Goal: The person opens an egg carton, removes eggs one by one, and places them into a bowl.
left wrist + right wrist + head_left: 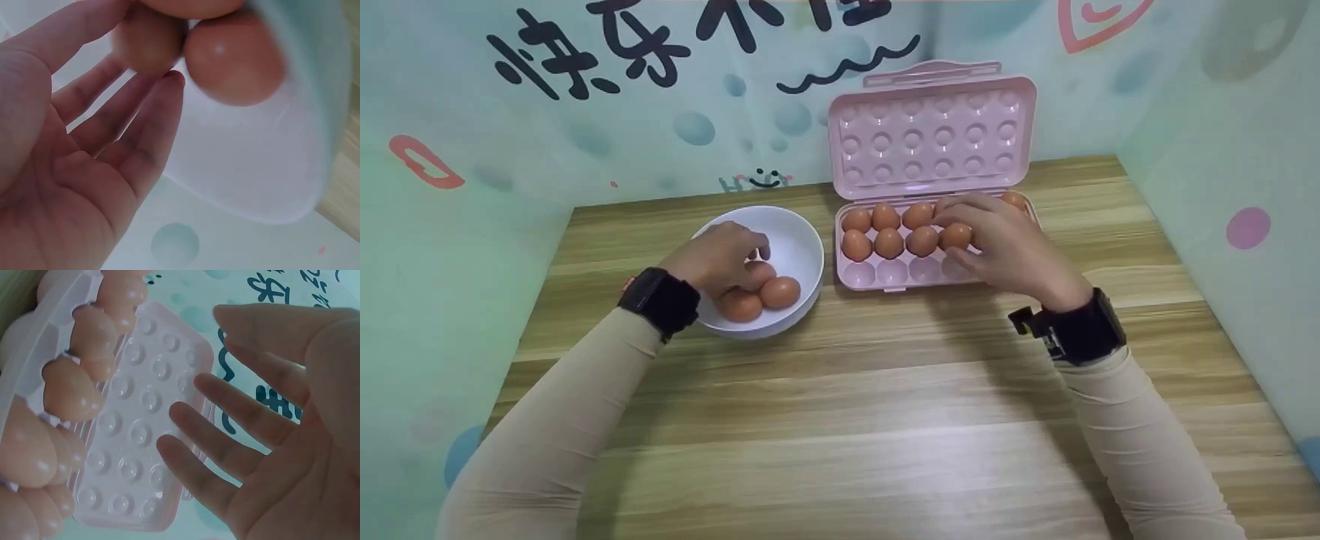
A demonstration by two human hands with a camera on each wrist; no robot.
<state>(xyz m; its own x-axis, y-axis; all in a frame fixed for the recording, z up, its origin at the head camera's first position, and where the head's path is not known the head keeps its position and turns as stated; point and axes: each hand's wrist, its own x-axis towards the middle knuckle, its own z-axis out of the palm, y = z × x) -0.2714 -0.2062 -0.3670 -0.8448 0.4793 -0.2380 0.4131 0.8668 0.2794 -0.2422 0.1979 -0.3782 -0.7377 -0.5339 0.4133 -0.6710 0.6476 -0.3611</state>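
Observation:
In the head view a white bowl [802, 244] holds several brown eggs [781, 292]. My left hand [712, 259] reaches into it. Thumb and fingertips close round one egg [147, 42] in the left wrist view, beside another egg [233, 62]. To the right stands a pink egg carton [894, 271], its lid [930, 139] tipped back. Brown eggs [889, 242] fill the visible part of its back and middle rows; visible front wells are bare. My right hand [1005, 244] hovers over the carton's right side, hiding some wells. Its fingers [225, 424] are spread and hold nothing in the right wrist view.
Both things stand on a wood-grain table [840, 420] near its back edge. A printed cloth [660, 150] hangs behind and along the sides. Dark straps with devices [660, 304] sit on both wrists.

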